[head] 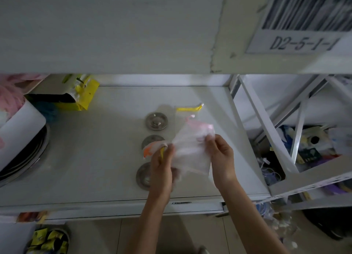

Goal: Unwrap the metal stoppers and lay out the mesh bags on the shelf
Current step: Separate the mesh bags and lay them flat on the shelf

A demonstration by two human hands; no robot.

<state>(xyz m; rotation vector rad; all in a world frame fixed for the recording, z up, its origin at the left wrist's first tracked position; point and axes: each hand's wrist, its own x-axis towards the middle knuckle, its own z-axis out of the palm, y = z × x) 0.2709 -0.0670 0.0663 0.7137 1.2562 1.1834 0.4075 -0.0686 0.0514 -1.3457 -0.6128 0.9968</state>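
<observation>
Three round metal stoppers lie in a row on the white shelf: the far stopper, the middle stopper partly under an orange-edged mesh bag, and the near stopper partly hidden by my left hand. Both hands hold a white mesh bag with pink trim above the shelf, my right hand pinching its right edge. The left hand also holds the orange-edged bag. A yellow-trimmed mesh bag lies flat at the back.
A yellow package and a white container over stacked dark round pans sit at the shelf's left. A neighbouring shelf unit at right holds a bin of mixed clutter. An upper shelf board carries a label "D2-5-1-1".
</observation>
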